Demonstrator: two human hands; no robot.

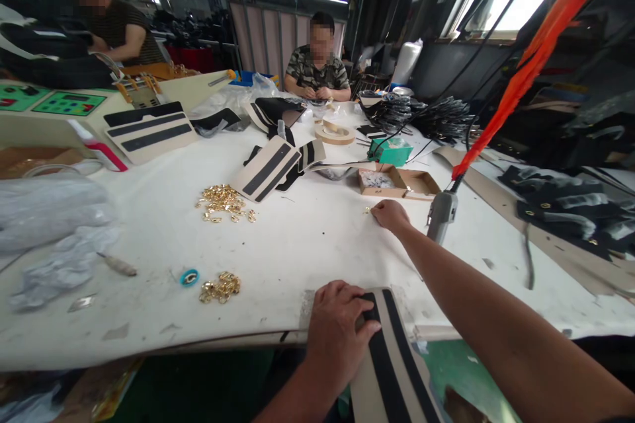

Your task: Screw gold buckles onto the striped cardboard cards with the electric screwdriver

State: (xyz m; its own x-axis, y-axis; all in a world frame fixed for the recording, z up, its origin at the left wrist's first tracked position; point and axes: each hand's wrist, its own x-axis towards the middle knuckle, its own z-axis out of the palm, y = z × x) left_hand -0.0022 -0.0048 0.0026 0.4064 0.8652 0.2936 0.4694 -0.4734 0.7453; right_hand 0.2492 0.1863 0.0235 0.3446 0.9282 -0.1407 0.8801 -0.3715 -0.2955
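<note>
My left hand [341, 330] grips the upper left edge of a beige panel with black stripes [391, 350], which hangs over the table's near edge. Its thumb lies on top of the panel, while the fingers curl at the edge. Stretched out across the table, my right hand [391, 217] has its fingertips pinched together at a small gold metal fitting [368, 210]. A heap of gold fittings [223, 200] and a smaller pile of gold rings or clasps [221, 287] lie to the left.
Several striped panels [268, 168] lie mid-table, near small cardboard boxes [381, 181]. A grey electric screwdriver [442, 215] hangs by an orange-wrapped line at right. An awl [117, 264] and a blue ring [189, 277] lie left. A co-worker [317, 66] sits opposite.
</note>
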